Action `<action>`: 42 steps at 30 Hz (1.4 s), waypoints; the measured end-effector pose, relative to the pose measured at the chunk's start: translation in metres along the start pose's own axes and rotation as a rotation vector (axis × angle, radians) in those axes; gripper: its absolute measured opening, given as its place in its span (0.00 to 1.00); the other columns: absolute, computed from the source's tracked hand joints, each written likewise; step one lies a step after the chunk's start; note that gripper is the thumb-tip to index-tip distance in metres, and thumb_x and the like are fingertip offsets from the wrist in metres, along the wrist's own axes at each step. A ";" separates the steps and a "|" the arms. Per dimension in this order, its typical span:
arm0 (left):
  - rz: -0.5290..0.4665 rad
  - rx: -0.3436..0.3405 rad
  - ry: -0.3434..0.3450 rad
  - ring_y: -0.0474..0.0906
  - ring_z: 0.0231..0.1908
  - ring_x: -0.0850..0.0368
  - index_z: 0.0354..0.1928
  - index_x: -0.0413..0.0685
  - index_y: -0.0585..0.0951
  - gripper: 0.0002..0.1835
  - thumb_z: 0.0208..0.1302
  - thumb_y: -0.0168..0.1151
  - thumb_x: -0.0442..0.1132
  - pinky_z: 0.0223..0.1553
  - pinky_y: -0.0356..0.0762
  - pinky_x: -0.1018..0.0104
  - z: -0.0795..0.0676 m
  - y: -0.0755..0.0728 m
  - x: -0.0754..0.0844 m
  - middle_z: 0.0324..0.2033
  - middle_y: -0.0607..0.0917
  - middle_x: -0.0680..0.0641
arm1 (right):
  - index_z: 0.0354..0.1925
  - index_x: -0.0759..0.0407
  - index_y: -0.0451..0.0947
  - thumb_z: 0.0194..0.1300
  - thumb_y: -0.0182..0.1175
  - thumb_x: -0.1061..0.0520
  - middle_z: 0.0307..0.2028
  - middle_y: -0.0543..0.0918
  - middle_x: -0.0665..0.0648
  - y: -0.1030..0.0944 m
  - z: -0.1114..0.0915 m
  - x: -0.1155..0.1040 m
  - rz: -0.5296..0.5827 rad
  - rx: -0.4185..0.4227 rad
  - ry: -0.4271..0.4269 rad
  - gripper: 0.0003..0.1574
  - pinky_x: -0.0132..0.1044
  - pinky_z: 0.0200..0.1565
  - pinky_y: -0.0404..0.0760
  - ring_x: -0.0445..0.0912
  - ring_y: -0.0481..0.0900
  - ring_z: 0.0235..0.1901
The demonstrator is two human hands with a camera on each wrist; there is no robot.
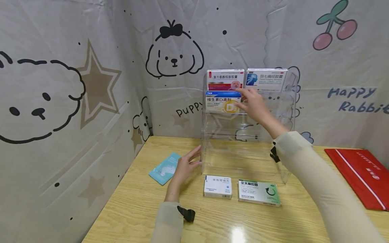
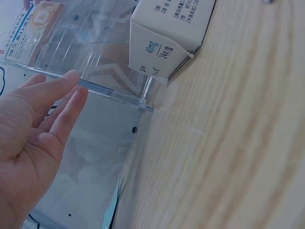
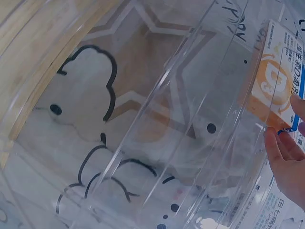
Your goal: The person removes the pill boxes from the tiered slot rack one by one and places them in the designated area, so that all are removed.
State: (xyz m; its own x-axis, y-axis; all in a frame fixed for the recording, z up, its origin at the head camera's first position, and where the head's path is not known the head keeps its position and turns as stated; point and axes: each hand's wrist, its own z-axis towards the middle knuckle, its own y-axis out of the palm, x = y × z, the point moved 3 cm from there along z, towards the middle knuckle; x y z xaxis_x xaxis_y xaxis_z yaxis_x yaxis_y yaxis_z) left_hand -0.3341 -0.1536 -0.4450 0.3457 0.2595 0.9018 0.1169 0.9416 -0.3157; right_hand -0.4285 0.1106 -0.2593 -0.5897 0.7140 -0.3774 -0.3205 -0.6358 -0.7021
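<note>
In the head view, my right hand pinches the right end of a blue, white and yellow vitamin D drops box on the second tier of a clear acrylic display rack. The right wrist view has the thumb on the front of that box and the fingers at its end. Fairly straight fingers of my left hand touch the rack's left side edge, seen closer in the left wrist view beside the rack wall.
Red-and-white and white-and-blue medicine boxes fill the top tier. On the table before the rack lie a small white box and a green-and-white box. A teal packet lies left, a red mat right.
</note>
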 end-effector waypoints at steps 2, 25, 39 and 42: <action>0.002 -0.002 0.005 0.73 0.65 0.43 0.72 0.49 0.67 0.36 0.61 0.62 0.24 0.58 0.83 0.65 0.000 0.000 -0.001 0.68 0.72 0.42 | 0.65 0.65 0.70 0.64 0.65 0.61 0.47 0.72 0.69 0.002 0.001 0.000 -0.006 -0.010 -0.004 0.32 0.53 0.49 0.85 0.62 0.77 0.45; -0.017 0.002 -0.015 0.73 0.66 0.45 0.71 0.50 0.68 0.37 0.60 0.63 0.24 0.57 0.83 0.70 0.002 0.000 -0.003 0.69 0.72 0.44 | 0.54 0.68 0.72 0.64 0.63 0.67 0.49 0.65 0.68 0.012 0.000 -0.003 0.040 0.104 -0.037 0.20 0.48 0.46 0.80 0.59 0.73 0.44; 0.005 0.000 -0.011 0.72 0.66 0.45 0.72 0.51 0.67 0.36 0.62 0.62 0.25 0.58 0.83 0.66 0.000 -0.002 -0.002 0.69 0.71 0.44 | 0.49 0.73 0.75 0.60 0.63 0.72 0.47 0.66 0.70 0.013 0.008 0.001 0.152 0.123 0.014 0.17 0.53 0.54 0.86 0.63 0.75 0.51; 0.011 -0.002 -0.004 0.73 0.66 0.44 0.72 0.50 0.67 0.36 0.62 0.62 0.25 0.58 0.83 0.66 0.001 -0.002 -0.001 0.69 0.71 0.43 | 0.48 0.73 0.76 0.61 0.63 0.72 0.45 0.66 0.69 0.010 0.009 0.000 0.171 0.128 0.006 0.16 0.54 0.54 0.86 0.62 0.74 0.50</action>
State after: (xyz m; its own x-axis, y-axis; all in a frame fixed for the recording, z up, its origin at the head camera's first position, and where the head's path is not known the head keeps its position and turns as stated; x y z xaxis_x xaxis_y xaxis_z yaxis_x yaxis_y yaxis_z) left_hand -0.3356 -0.1556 -0.4454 0.3436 0.2703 0.8994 0.1147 0.9385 -0.3258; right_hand -0.4388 0.1017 -0.2607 -0.6393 0.5943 -0.4880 -0.3082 -0.7795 -0.5454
